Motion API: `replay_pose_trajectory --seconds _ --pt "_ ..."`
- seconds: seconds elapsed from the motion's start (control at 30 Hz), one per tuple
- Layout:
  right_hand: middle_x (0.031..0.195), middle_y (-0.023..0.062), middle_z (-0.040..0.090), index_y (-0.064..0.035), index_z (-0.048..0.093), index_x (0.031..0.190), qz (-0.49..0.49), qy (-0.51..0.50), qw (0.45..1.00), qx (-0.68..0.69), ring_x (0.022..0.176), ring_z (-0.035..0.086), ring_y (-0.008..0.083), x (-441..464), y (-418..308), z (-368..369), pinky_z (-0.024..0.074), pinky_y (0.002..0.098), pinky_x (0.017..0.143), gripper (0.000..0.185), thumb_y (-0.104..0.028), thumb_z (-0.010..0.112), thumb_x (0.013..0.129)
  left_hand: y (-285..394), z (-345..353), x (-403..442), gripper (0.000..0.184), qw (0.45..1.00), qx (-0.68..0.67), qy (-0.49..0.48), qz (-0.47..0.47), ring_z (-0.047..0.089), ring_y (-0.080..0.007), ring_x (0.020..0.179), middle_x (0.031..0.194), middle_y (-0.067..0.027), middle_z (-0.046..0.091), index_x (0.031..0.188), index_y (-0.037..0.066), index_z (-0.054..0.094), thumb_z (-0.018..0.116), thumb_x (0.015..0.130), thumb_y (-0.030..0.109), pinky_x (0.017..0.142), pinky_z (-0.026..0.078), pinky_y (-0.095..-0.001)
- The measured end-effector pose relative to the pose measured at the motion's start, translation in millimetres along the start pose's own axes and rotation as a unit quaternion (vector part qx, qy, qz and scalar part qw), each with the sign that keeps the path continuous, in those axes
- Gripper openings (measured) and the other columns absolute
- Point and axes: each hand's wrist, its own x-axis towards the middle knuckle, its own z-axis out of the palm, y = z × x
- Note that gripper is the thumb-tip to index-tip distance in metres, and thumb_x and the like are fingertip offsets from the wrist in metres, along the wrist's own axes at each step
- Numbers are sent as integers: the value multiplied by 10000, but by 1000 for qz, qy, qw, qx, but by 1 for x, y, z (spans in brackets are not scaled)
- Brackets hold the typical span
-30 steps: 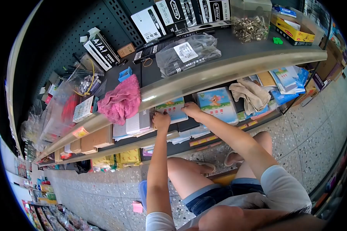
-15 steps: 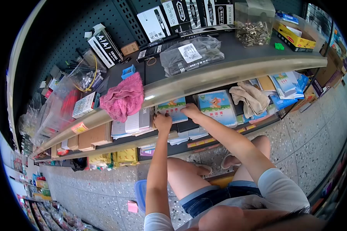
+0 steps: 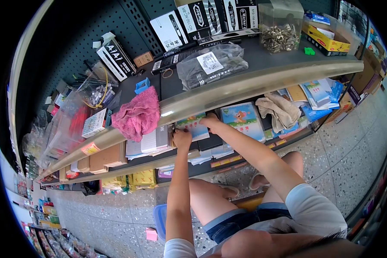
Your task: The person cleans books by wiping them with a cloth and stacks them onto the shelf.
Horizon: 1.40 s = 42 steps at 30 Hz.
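A stack of exercise books [image 3: 193, 127] with a blue and green cover lies on the lower shelf, partly beneath the upper shelf's edge. My left hand [image 3: 182, 137] has its fingers curled at the stack's left side. At the right side, my right hand [image 3: 209, 123] grips the same stack; its fingertips are partly hidden. Just right of that hand sits another pile of exercise books [image 3: 244, 121], its cover showing an orange cartoon animal. White-edged notebooks [image 3: 155, 141] stand close to my left hand's other side.
A pink cloth [image 3: 137, 114] hangs over the upper shelf edge [image 3: 253, 86], and a beige cloth [image 3: 279, 111] lies on the lower shelf. Above are marker boxes [image 3: 202, 19] and a clear tub of metal clips [image 3: 281, 36]. A blue plastic stool [image 3: 160, 219] stands on the floor.
Both hands stay on the sides of the exercise books, with only a slight shift of the fingers. The camera view has tilted a little.
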Motion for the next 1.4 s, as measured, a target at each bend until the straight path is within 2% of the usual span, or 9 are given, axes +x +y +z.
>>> replay_pose_trajectory --seconds 0.27,0.37,0.67,0.7,0.87,0.97,1.07,1.2,1.4 --pt "1071 190 629 123 575 1004 -38 8 999 -2 970 626 248 -35 -26 14 517 356 738 444 -89 739 649 -5 1 -2 429 999 -26 20 32 598 -466 965 985 -336 615 1001 -103 566 519 835 290 882 461 -500" --pt "1072 162 614 88 517 1057 -107 73 988 -87 984 600 221 37 29 17 503 341 770 527 -106 751 627 -3 -3 -5 413 999 -24 20 36 606 -468 938 963 -336 618 983 -105 576 515 830 274 866 471 -500" --pt "1054 168 601 -2 469 1099 -151 75 981 94 976 599 242 0 11 17 490 327 838 584 -73 768 603 -10 4 -3 364 996 -34 45 62 607 -484 903 903 -331 626 948 -118 580 523 819 217 849 474 -519" --pt "1071 143 611 11 500 1124 -54 135 989 18 1016 590 219 -1 6 15 484 325 839 536 -53 742 650 -12 8 -2 376 997 -31 44 60 602 -467 922 939 -321 617 968 -118 567 525 819 225 853 472 -507" --pt "1225 111 564 -19 451 1276 -123 -28 992 -9 1096 550 210 -33 -11 -4 427 325 918 575 -15 672 745 -11 2 -12 468 995 -23 19 96 549 -426 1045 1095 -306 570 1102 -119 524 575 819 249 919 435 -463" --pt "1245 94 557 -31 408 1342 -191 -60 980 -7 1120 531 191 -52 -13 -16 405 312 942 612 6 644 779 -21 10 -8 536 973 -213 42 82 547 -347 1088 1160 -251 568 1225 -97 467 626 845 247 946 423 -397" --pt "1227 90 553 -40 372 1372 -258 -97 961 -15 1098 527 156 -72 -10 -33 415 284 940 600 3 607 822 9 -33 -33 502 850 -522 -47 57 556 -257 1079 1162 -178 588 1227 -43 479 624 879 288 902 442 -330" --pt "1247 81 537 -43 354 1370 -350 -132 927 -43 1118 507 151 -75 1 -48 403 281 955 540 -62 585 882 5 -39 -30 410 771 -622 -106 86 543 -173 1069 1198 -99 570 1254 0 462 621 905 142 945 407 -302" --pt "1200 128 573 -21 358 1334 -312 -108 938 -107 1090 541 176 -81 0 -52 416 306 938 455 -149 539 936 -7 -46 -38 395 791 -582 -78 173 497 -145 1109 1228 -79 542 1284 -12 426 566 926 75 979 368 -283"
